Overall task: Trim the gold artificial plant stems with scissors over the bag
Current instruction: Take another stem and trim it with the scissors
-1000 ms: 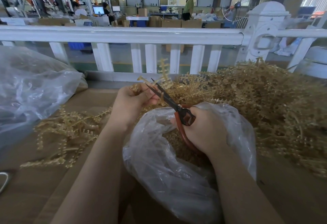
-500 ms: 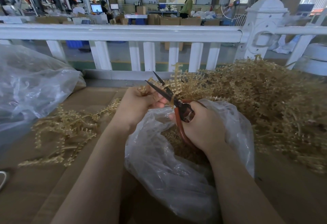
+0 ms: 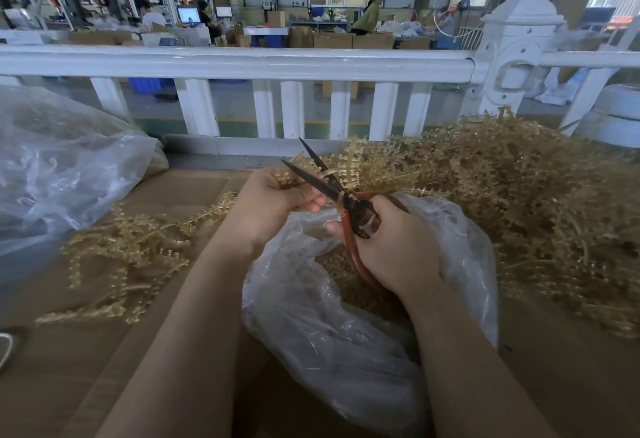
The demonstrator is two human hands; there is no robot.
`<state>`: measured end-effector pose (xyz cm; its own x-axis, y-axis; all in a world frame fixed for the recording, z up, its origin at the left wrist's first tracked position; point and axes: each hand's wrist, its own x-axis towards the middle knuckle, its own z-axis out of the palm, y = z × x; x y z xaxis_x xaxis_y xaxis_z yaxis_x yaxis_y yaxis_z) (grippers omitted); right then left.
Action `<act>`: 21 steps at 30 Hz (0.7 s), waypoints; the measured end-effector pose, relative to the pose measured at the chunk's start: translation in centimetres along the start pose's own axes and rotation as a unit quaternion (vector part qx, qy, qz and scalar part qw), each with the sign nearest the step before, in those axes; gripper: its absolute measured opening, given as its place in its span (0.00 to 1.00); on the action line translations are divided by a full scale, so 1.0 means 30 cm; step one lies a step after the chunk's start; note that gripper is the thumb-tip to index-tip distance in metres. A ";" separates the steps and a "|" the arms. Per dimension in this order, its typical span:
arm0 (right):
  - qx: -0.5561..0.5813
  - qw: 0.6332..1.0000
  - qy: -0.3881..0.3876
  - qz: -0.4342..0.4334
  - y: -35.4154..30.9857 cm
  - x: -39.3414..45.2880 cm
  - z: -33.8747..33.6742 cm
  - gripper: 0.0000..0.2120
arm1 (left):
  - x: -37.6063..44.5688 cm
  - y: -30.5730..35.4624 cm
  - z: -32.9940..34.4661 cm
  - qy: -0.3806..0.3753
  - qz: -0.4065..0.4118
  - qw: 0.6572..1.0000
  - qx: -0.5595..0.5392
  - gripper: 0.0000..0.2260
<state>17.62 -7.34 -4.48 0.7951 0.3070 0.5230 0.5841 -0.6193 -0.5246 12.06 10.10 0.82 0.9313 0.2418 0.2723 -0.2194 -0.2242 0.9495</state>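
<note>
My left hand (image 3: 273,202) pinches a gold plant stem (image 3: 360,167) whose fronds fan up to the right. My right hand (image 3: 394,247) grips the red-handled scissors (image 3: 329,185). Their dark blades stand apart, with the stem's base between them near the pivot. Both hands hover over the mouth of a clear plastic bag (image 3: 332,327) that holds gold trimmings. A large pile of gold stems (image 3: 526,202) lies to the right, and a smaller loose heap (image 3: 131,254) lies to the left.
The work surface is brown cardboard (image 3: 69,351). A big clear plastic bag (image 3: 59,167) bulges at the left. A white railing (image 3: 242,63) runs across behind the table, with a white post (image 3: 516,53) at the right. People work at distant tables.
The scissor blades have spread wider and now straddle the stem's base. The stem's fronds have swung right. Both hands stay over the bag.
</note>
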 end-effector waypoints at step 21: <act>0.036 0.999 -0.040 0.007 0.009 0.000 0.009 0.22 | 0.005 -0.018 -0.005 -0.036 -0.010 0.999 -0.035 0.11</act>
<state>17.83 -7.31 -4.78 0.8124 0.3571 0.4611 0.5804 -0.5721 -0.5795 12.27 10.40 0.37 0.9539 0.1757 0.2434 -0.2180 -0.1518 0.9641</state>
